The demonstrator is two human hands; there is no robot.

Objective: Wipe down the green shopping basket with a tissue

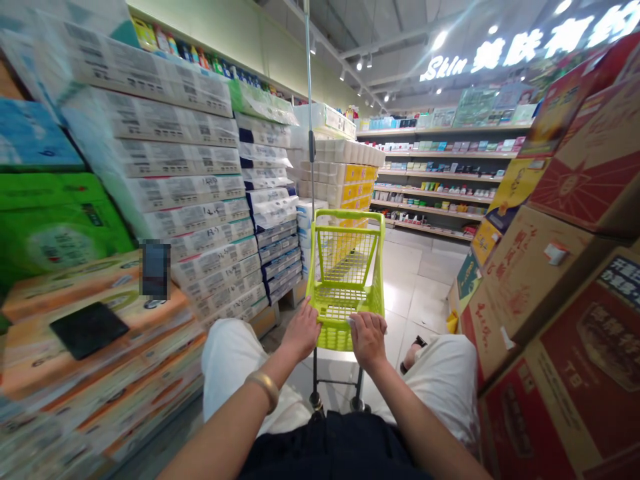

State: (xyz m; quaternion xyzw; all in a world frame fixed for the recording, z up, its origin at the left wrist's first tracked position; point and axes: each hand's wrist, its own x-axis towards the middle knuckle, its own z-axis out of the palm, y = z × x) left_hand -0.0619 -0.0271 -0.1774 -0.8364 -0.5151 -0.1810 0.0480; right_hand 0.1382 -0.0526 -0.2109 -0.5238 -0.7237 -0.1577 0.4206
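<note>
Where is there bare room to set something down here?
The yellow-green plastic shopping cart shows bare mesh ahead of the left hand and right hand. Glossy white floor tiles lie bare ahead, between the cart and printed brown-and-red cardboard cartons. Stacked plastic-wrapped packs crowd the left.

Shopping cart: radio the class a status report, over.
Left hand, right hand: curled over near edge of lime-green cart. Cart upright on floor. Wrapped packs stacked left, cartons right, shelves farther ahead.
</note>
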